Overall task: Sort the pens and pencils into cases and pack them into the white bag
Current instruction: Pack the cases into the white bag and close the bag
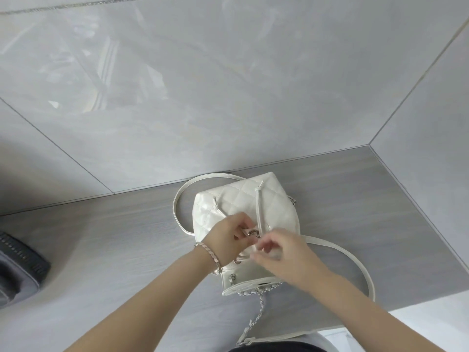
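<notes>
Bag [253, 199] sits lower centre on table [101, 237]; my left hand [228, 240] pinches cord [259, 212] at the mouth; my right hand [281, 252] blurred, fingers curled, can't tell grip; bag looks soft, light, glossy, probably slippery; best held at mouth.

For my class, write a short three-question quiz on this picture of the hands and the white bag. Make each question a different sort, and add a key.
1. True or false: the left hand and the right hand are both at the white quilted bag, near its drawstring cord.
2. Which wrist wears the pink braided bracelet? A left; B right; C neither.
3. Fill the gap: the strap part running from the bag toward the person is a silver ____.

Key: 1 true; 2 A; 3 chain.
</notes>
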The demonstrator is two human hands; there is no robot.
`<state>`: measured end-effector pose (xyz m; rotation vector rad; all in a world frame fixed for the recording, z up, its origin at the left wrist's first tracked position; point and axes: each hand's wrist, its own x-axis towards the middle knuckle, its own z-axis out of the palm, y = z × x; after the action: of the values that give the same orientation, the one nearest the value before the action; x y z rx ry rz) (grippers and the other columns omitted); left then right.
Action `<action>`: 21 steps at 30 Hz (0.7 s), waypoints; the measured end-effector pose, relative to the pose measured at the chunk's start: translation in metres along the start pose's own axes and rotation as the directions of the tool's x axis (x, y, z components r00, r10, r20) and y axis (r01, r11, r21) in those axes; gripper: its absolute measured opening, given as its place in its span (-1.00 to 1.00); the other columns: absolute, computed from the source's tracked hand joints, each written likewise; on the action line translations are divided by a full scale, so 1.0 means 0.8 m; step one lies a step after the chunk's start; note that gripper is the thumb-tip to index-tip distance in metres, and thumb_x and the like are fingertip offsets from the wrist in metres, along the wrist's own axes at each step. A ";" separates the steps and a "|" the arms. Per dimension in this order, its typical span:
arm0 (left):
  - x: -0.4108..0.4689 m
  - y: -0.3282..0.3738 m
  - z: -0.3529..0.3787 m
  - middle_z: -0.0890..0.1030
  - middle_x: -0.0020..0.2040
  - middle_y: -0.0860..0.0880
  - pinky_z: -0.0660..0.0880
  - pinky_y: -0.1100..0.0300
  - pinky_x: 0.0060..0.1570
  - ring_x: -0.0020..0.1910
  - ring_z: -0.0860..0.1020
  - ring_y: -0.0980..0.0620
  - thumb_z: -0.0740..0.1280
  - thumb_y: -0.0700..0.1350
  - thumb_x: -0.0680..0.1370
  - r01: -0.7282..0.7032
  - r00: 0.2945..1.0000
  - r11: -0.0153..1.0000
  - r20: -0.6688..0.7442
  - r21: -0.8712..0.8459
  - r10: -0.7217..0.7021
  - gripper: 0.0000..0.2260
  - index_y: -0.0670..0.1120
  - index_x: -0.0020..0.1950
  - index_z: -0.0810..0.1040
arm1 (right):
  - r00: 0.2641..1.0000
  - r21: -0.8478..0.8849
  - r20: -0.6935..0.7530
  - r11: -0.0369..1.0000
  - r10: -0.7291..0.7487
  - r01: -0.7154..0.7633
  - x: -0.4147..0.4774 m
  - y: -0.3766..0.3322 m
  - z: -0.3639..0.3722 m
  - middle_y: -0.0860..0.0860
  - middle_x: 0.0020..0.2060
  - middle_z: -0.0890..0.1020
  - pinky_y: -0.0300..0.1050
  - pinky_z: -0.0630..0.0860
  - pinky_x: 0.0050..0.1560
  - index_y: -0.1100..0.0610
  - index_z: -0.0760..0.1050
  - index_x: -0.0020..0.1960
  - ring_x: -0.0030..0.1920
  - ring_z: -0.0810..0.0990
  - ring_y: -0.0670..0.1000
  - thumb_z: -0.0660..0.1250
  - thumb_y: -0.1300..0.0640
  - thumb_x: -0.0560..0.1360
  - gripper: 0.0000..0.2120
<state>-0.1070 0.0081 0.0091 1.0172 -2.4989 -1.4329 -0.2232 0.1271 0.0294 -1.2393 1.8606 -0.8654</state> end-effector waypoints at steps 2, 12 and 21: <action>0.003 0.000 -0.007 0.50 -0.20 0.18 0.41 0.51 -0.22 -0.34 0.48 0.29 0.35 -0.18 0.50 0.051 0.998 0.997 0.036 -0.054 -0.049 -0.91 -0.03 -0.07 0.48 | 0.962 -0.192 0.272 0.979 -0.016 0.071 -0.019 -0.001 -0.004 -0.19 -0.08 0.53 -0.47 0.31 -0.05 -0.19 0.49 -0.12 -0.04 0.47 -0.26 0.46 -0.16 0.28 -0.77; 0.004 0.009 -0.022 0.65 -0.12 -0.06 0.49 0.11 0.16 -0.08 0.59 0.02 0.12 0.25 0.50 0.215 0.972 0.941 0.152 -0.261 -0.180 -0.62 0.03 -0.12 0.60 | 0.949 -0.410 -0.018 0.868 -0.315 0.280 0.020 -0.008 -0.010 -0.09 -0.47 0.52 -0.25 0.21 -0.35 0.02 0.55 -0.38 -0.26 0.40 -0.05 0.22 -0.16 0.35 -0.69; 0.011 0.004 -0.027 0.58 -0.08 0.09 0.44 0.28 0.03 -0.07 0.52 0.14 0.39 -0.01 0.47 0.205 0.964 0.970 0.197 -0.129 -0.178 -0.83 0.05 0.03 0.52 | 0.997 -0.134 0.019 0.988 -0.072 0.074 0.062 -0.003 -0.012 -0.13 -0.36 0.51 -0.16 0.40 -0.12 0.08 0.65 -0.17 -0.18 0.46 -0.11 0.34 0.09 0.41 -0.88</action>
<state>-0.1071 -0.0117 0.0219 1.1756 -2.4219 -1.8183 -0.2436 0.0812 0.0262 -1.4006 1.8989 -0.7779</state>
